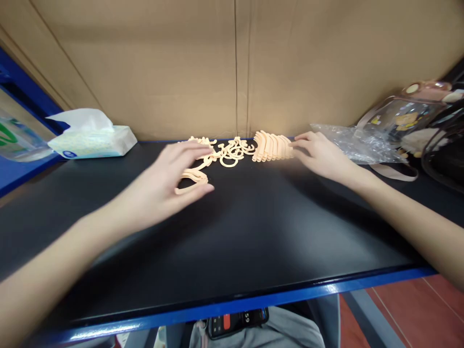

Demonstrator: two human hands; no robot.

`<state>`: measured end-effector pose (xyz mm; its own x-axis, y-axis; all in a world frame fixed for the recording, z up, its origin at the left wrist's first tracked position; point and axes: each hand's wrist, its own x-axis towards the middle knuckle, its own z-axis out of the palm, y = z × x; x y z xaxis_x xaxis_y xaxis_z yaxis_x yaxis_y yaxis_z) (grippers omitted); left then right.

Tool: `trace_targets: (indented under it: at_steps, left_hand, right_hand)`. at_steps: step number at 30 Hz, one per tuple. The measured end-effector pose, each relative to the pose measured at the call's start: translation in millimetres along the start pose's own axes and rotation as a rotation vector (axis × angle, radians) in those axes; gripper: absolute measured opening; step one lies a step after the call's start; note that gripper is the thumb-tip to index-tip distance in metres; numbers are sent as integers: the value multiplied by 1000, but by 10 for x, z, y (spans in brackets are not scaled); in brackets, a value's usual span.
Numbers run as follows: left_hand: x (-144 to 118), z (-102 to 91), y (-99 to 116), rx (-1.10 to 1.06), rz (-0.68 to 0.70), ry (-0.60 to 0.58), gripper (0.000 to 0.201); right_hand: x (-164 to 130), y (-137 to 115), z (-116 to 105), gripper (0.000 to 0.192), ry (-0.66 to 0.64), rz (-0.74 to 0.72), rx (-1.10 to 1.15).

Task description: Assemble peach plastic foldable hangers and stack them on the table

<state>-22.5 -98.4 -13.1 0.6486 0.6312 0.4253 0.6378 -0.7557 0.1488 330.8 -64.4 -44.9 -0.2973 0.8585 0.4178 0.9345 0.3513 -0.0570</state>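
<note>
My left hand point(168, 179) is over the left part of the table, thumb and fingers spread apart. Between and behind its fingers lie curved peach-coloured plastic pieces point(195, 176), partly hidden by the hand. Further back is a loose heap of hook-shaped peach pieces point(232, 152). To the right of the heap, similar bent strips stand close together in a neat row point(271, 146). My right hand point(319, 152) reaches the row's right end, its fingertips at the last strips and its fingers slightly apart; whether it touches them is hard to tell.
A tissue pack point(94, 140) stands at the back left, beside a clear plastic bottle point(21, 137). At the right lie a crinkled clear plastic bag point(362, 145) and a transparent bag with a strap point(406, 116). Cardboard point(163, 72) walls the back. A phone point(239, 323) rests on my lap.
</note>
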Motion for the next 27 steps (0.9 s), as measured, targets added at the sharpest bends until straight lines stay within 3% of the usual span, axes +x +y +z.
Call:
trace_targets:
  at_steps: [3, 6, 11, 18, 22, 27]
  left_hand:
    - [19, 201, 248, 0, 164, -41, 47]
    - [31, 352, 345, 24, 250, -120, 44]
    - [119, 489, 377, 41, 259, -209, 39]
    - [200, 594, 488, -14, 276, -214, 36]
    - [171, 567, 451, -22, 284, -194, 36]
    - [161, 481, 389, 6, 259, -126, 37]
  right_hand:
    - [-8, 101, 82, 50, -90, 15, -57]
    - [-17, 82, 81, 47, -83, 107, -116]
    - [22, 14, 67, 35, -76, 290, -317]
    - [93, 64, 102, 30, -135, 468, -367]
    - [92, 129, -57, 31, -51, 531, -309]
    - [69, 100, -284, 21, 188, 413, -128]
